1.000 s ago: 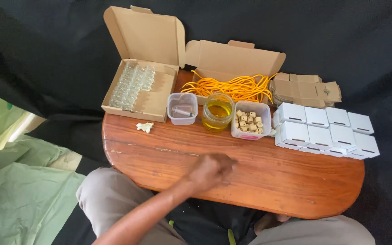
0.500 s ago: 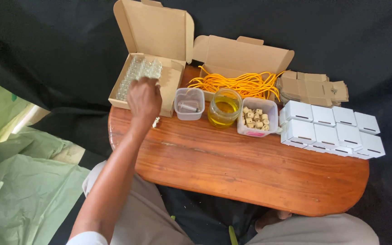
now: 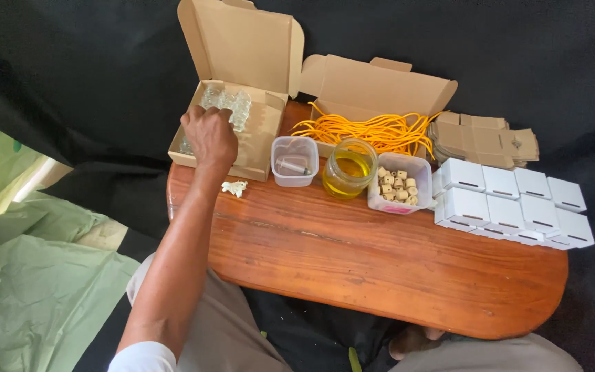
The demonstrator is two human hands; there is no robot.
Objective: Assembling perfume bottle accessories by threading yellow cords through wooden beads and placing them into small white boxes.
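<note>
Reaching into an open cardboard box (image 3: 259,141), the left hand (image 3: 208,134) touches small glass bottles (image 3: 228,103); finger grip unclear. Likely light, slippery, fragile; best held around one bottle's body.

We see open brown cardboard box (image 3: 259,138) at bench's far left, lid up. Second open brown box (image 3: 373,89) behind it to right. Flattened brown cartons (image 3: 483,138) stacked far right. White cube-ish boxes (image 3: 511,203) clustered in rows on bench's right end.
</note>
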